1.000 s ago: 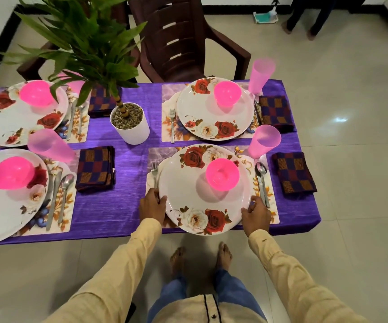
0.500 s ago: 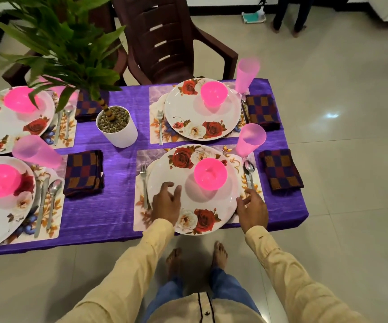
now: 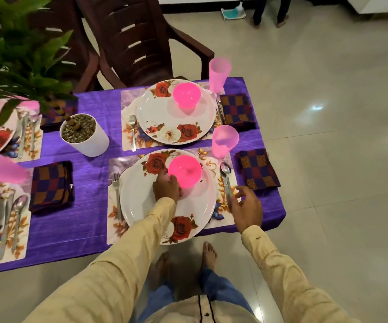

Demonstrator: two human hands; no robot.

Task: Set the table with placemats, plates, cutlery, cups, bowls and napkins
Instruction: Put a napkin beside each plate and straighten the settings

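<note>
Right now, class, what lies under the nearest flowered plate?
A floral placemat lies under the plate; its corners and side strips show, with the fork on the left strip. The mat's middle is covered by the plate, so its pattern there cannot be seen.

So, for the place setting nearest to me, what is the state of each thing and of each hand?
near plate, flat on its placemat.
pink bowl, upright on the near plate.
pink cup, upright, looks empty.
spoon, lying right of the plate.
fork, lying left of the plate.
napkin, folded, flat on the tablecloth.
left hand, against the bowl's side; grip unclear.
right hand, open, relaxed, over the spoon's handle.
</note>
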